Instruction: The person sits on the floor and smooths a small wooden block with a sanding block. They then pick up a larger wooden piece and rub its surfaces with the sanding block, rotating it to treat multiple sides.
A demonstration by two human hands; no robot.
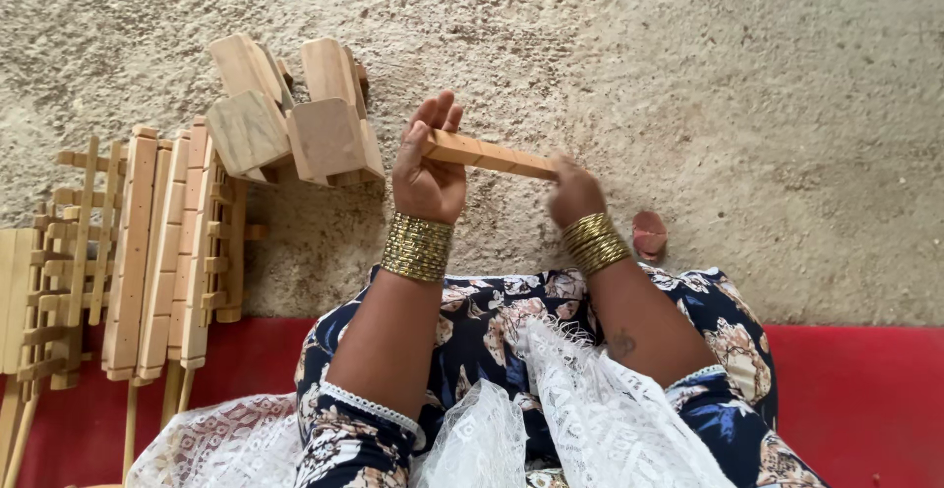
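Note:
A short notched wooden bar [489,155] is held level above the rough sandy ground [688,75]. My left hand [427,166] grips its left end, fingers stretched upward. My right hand [572,191] closes over its right end. Both wrists wear stacks of gold bangles. Just left of my left hand lie several chunky wooden blocks [285,119] in a loose cluster.
A stack of long notched wooden strips [167,247] with cross pegs lies at the left, reaching onto the red mat [865,390]. A small reddish piece [649,233] rests on the ground by my right wrist. My lap with floral cloth and white lace fills the bottom.

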